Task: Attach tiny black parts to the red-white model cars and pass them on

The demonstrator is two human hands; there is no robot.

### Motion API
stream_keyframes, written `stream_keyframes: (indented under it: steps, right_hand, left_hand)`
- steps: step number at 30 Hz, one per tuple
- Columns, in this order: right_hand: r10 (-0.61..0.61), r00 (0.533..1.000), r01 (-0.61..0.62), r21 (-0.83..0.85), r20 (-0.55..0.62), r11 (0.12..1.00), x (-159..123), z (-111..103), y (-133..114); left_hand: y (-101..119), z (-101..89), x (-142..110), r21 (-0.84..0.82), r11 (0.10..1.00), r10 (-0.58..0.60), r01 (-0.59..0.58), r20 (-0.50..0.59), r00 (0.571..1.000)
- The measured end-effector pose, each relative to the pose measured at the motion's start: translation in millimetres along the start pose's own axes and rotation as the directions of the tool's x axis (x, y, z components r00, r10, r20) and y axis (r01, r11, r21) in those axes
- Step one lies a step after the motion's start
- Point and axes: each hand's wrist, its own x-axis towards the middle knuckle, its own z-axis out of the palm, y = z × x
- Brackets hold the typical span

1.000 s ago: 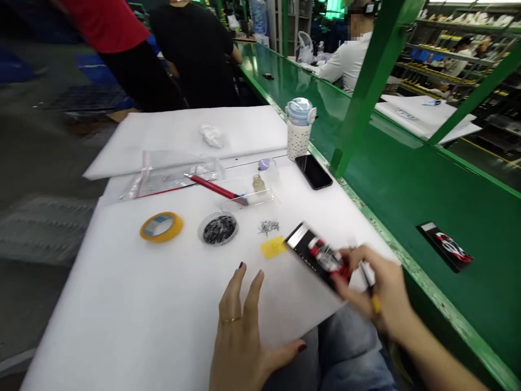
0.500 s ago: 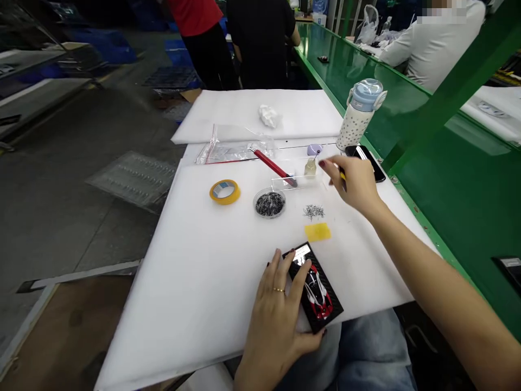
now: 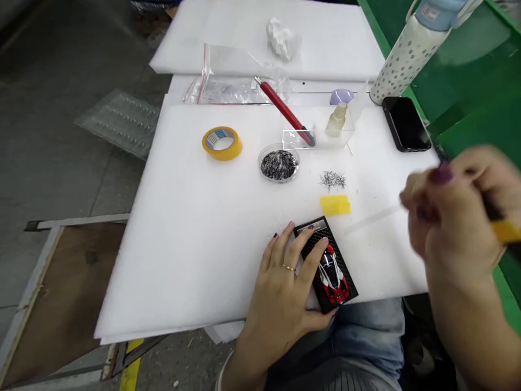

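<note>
- Yellow tape roll [image 3: 233,150]: between 10 and 11 o'clock from the red-and-white model car [image 3: 334,274], flat on the white sheet [image 3: 171,228].
- Clear zip bag [image 3: 240,89]: 11 o'clock, far back.
- Round dish [image 3: 260,171] of black bristly bits [image 3: 279,164]: 11 o'clock, nearer.
- My left hand [image 3: 280,293]: fingers spread over the black base [image 3: 324,302], ring on one, thumb along the near edge.
- Red pen [image 3: 287,113]: 11 to 12, dark end by the clear box [image 3: 296,140].
- Model car: on the base, at the sheet's near edge.
- Loose dark pile [image 3: 332,180], yellow patch [image 3: 335,205] just nearer: 12 o'clock.
- Small bottle [image 3: 336,121]: 12, beyond the pile; can't tell if inside the box.
- Phone [image 3: 406,125]: 1 o'clock; spotted tumbler [image 3: 407,60] just behind.
- My right hand [image 3: 459,222]: 2 o'clock, blurred, raised, curled round a dark stick [image 3: 507,231] with yellow band; can't tell what fingertips pinch.
</note>
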Motion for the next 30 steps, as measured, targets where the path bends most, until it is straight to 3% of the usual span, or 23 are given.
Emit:
stream_keyframes:
  steps: [3, 5, 17, 23, 26, 28, 30]
  right_hand:
    - [0.261, 0.965, -0.245, 0.331, -0.004, 0.911, -53.2, 5.2, 25.6]
    - [0.356, 0.935, -0.325, 0.416, 0.004, 0.849, -70.9, 11.1, 38.7]
    - [0.401, 0.916, -0.381, 0.293, -0.010, 0.877, -76.3, 11.9, 41.7]
    - [0.386, 0.922, -0.335, 0.449, -0.023, 0.828, -72.3, 14.3, 39.4]
    - [0.299, 0.951, -0.250, 0.377, -0.076, 0.892, -57.1, 7.5, 34.1]
    - [0.079, 0.977, -0.050, 0.148, -0.197, 0.988, -33.3, 2.0, 26.7]
    - [-0.211, 0.947, 0.173, -0.167, -0.242, 0.971, 1.3, -0.1, 17.1]
  left_hand:
    - [0.2, -0.7, -0.9, 0.003, 1.000, -0.005, 0.005, 0.017, 1.000]
    - [0.1, -1.3, -1.2, 0.005, 1.000, -0.012, 0.012, 0.026, 1.000]
    - [0.0, -1.7, -0.9, 0.004, 1.000, -0.001, 0.001, 0.012, 1.000]
    - [-0.7, -1.4, -1.0, -0.001, 1.000, -0.004, 0.004, 0.019, 1.000]
    - [-1.2, 0.0, -1.4, 0.006, 1.000, -0.002, 0.002, 0.008, 1.000]
    - [-1.6, 0.9, -1.8, 0.010, 1.000, 0.006, -0.006, 0.000, 1.000]
    - [-2.1, 1.1, -2.2, 0.001, 1.000, 0.018, -0.018, -0.018, 1.000]
